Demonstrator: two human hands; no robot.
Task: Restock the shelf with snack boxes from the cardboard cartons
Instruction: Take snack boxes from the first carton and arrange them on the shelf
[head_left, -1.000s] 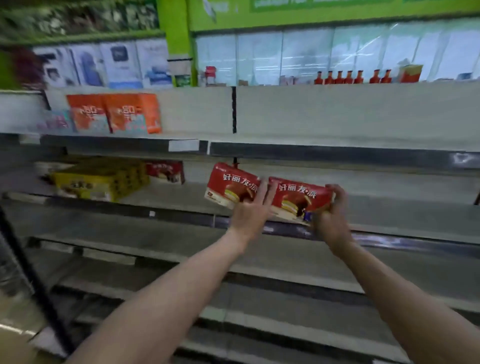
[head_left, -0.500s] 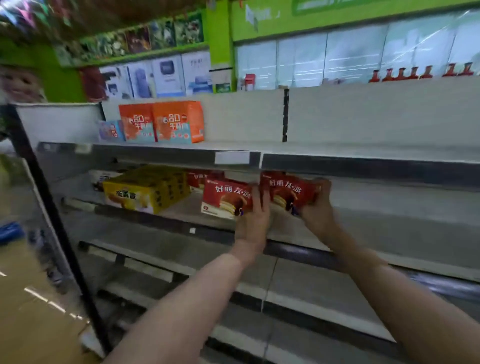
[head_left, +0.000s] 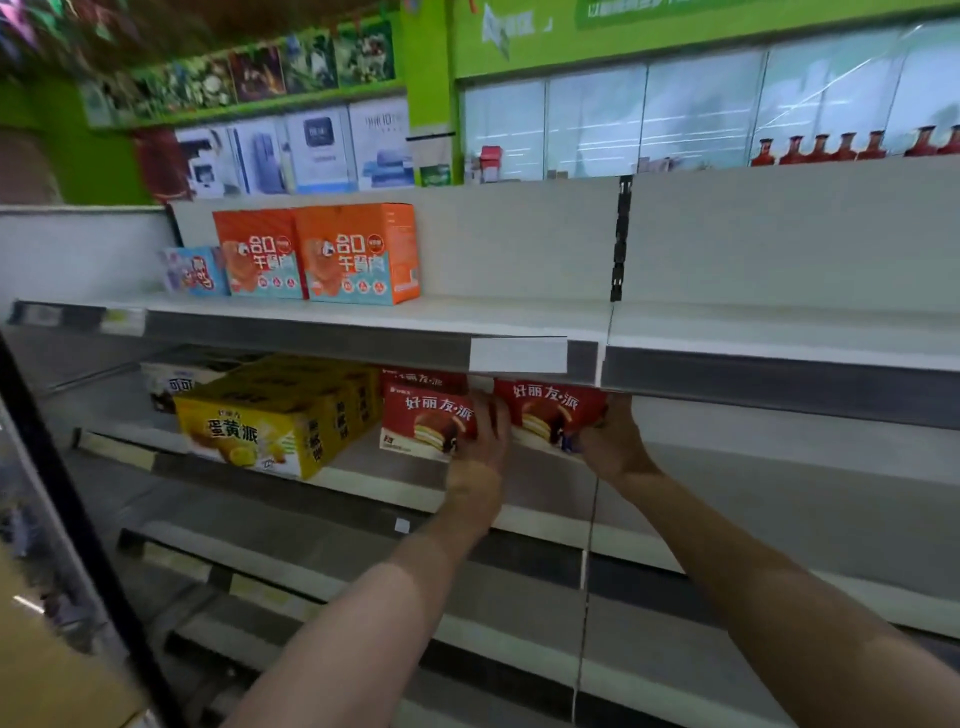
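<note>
Two red snack boxes right of the yellow box: left hand holds one, right hand grips the other. Third red box behind.

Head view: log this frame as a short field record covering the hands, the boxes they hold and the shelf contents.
left hand: left hand grips left red box
right hand: right hand grips right red box
placement: both red boxes on the middle shelf, side by side
neighbours: yellow boxes to their left; another red box behind
upper shelf: orange boxes
cartons: not in view
</note>
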